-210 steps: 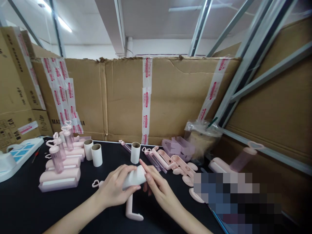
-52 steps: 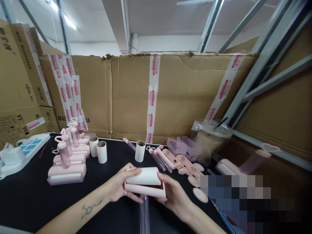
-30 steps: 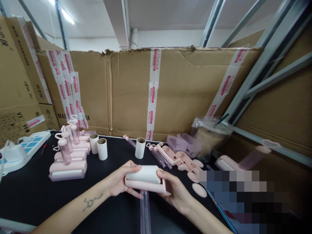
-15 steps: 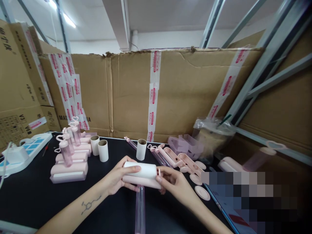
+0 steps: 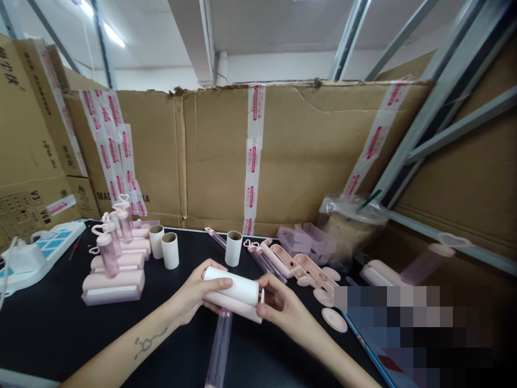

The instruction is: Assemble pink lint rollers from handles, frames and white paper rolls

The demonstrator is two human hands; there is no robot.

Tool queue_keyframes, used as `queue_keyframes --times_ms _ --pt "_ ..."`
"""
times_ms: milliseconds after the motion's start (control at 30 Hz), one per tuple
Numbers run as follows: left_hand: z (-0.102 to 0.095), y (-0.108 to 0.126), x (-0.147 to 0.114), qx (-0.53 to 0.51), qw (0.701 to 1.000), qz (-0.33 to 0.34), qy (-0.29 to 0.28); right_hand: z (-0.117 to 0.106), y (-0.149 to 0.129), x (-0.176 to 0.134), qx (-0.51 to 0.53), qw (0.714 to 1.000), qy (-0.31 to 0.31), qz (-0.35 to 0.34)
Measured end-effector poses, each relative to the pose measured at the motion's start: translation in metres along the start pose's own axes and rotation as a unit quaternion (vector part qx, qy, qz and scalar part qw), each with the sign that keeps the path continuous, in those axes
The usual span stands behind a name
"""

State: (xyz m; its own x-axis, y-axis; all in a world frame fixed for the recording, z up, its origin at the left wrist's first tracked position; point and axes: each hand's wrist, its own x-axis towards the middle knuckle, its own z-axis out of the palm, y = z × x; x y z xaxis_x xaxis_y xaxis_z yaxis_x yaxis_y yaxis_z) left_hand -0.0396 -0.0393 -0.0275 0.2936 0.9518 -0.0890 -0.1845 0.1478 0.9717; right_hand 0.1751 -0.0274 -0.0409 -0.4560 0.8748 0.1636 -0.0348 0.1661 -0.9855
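Note:
My left hand (image 5: pixel 196 293) is closed around the left end of a lint roller, thumb on top of its white paper roll (image 5: pixel 242 288). Below the roll lies the pink holder (image 5: pixel 240 307), and a clear pinkish tube handle (image 5: pixel 219 347) points down toward me. At the right end, my right hand (image 5: pixel 285 302) has its fingers closed about a thin pale pink end cap (image 5: pixel 263 296), seen edge-on beside the roll. Whether the cap touches the roll is hard to make out. Some of the right fingers are hidden behind the holder.
Lint rollers (image 5: pixel 113 285) stand at left, beside white paper rolls (image 5: pixel 170 251). Another roll (image 5: pixel 233 249) stands behind my hands. Pink holders (image 5: pixel 313 269), round caps (image 5: pixel 334 319) and purple clear covers (image 5: pixel 297 241) lie at right. A power strip (image 5: pixel 52 256) sits far left; cardboard (image 5: pixel 210 161) walls the back.
The lint roller has tilted, its right end lower and its handle swung left. My right fingers have shifted, and a gap now shows between the roll's end and the cap.

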Motion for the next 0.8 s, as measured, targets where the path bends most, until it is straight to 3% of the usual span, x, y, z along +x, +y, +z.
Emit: queue_keyframes --times_ms 167,300,400,467,567,633,700,800 --pt "0.001 -0.003 0.0 0.005 1.0 0.008 0.007 0.006 -0.008 -0.003 0.013 1.0 -0.01 -0.006" --pt "0.002 0.004 -0.003 -0.077 0.996 0.031 -0.019 0.003 -0.021 -0.004 -0.027 0.997 0.064 0.016" --pt "0.003 0.006 -0.005 -0.147 0.986 0.069 -0.04 -0.001 -0.025 -0.002 0.027 0.992 0.123 0.011" --pt "0.004 0.003 -0.005 -0.101 0.992 0.047 -0.066 -0.002 -0.021 0.0 0.069 0.986 0.151 -0.003" --pt "0.005 -0.007 -0.001 0.046 0.994 -0.01 -0.101 0.001 -0.011 0.001 0.079 0.98 0.179 -0.019" --pt "0.003 -0.013 0.005 0.137 0.986 0.01 -0.091 -0.001 -0.006 0.003 0.026 0.984 0.173 -0.028" --pt "-0.002 -0.016 0.011 0.204 0.975 0.051 -0.068 -0.012 -0.008 0.008 -0.117 0.98 0.156 -0.047" --pt "-0.012 -0.014 0.016 0.254 0.962 0.098 -0.035 -0.05 -0.026 0.025 -0.35 0.92 0.166 -0.067"
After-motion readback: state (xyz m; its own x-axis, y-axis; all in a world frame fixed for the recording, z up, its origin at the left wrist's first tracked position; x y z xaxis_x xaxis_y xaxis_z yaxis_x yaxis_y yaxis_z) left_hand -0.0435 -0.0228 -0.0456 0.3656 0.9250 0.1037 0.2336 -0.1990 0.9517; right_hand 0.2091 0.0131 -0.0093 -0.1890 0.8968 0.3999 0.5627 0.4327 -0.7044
